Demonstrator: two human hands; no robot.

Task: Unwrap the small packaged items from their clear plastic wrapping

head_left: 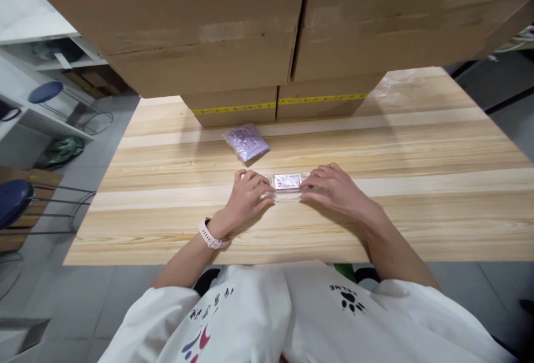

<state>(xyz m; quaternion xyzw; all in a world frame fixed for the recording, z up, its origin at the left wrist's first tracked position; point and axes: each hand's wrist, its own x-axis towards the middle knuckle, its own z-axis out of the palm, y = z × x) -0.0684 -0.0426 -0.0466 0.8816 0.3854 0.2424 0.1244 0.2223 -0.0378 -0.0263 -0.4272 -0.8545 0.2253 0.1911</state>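
A small clear plastic packet (287, 182) with a white and pink label lies flat on the wooden table (417, 185). My left hand (248, 196) holds its left end, fingers curled over the plastic. My right hand (334, 186) presses on its right end, fingers bent over the edge. A pale watch sits on my left wrist. A purple packet (246, 141) in clear wrap lies on the table a little beyond my left hand, untouched.
Large cardboard boxes (233, 40) with yellow tape stand stacked along the table's far side, overhanging it. Blue stools (16, 201) and white shelving (29, 90) stand on the left floor. Crumpled clear plastic (396, 82) lies at the far right by the boxes.
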